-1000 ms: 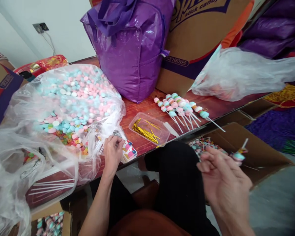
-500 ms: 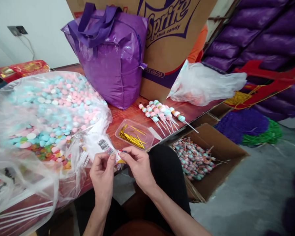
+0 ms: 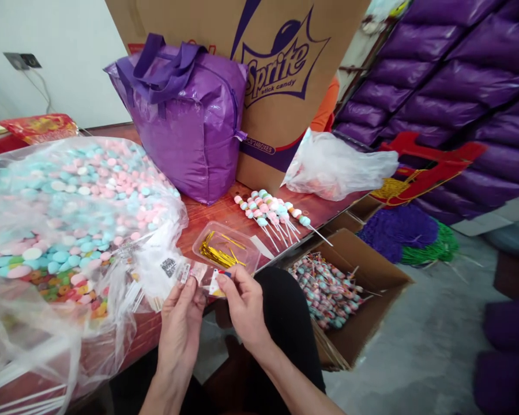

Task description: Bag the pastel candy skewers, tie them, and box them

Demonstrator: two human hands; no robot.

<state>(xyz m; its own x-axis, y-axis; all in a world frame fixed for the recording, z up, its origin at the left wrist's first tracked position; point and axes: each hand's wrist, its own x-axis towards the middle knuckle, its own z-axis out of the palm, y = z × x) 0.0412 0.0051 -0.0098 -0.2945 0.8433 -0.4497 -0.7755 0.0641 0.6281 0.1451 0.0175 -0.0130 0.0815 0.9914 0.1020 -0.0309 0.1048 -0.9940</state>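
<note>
Between my hands is a small printed plastic bag [image 3: 217, 284], partly clear, with a white, red and yellow printed end. My left hand [image 3: 180, 323] pinches its left part between thumb and fingers. The printed end on the right is pinched by my right hand [image 3: 247, 308]. Just beyond my fingers, a clear plastic tray [image 3: 251, 253] holds gold twist ties [image 3: 214, 249]. Several candy skewers [image 3: 273, 208] of pastel pieces on white sticks lie farther right on the red table [image 3: 190, 219].
A big clear bag of pastel candies [image 3: 86, 190] covers the table's left. Behind stand a purple zip bag [image 3: 185, 132] and a large carton [image 3: 285, 124]. An open cardboard box [image 3: 372, 314] of candy skewers sits right of my knee. White sticks [image 3: 30, 397] lie at lower left.
The camera view has turned slightly, shifting the scene left and down. My hands have drawn slightly apart, and more of the plastic bag shows between them.
</note>
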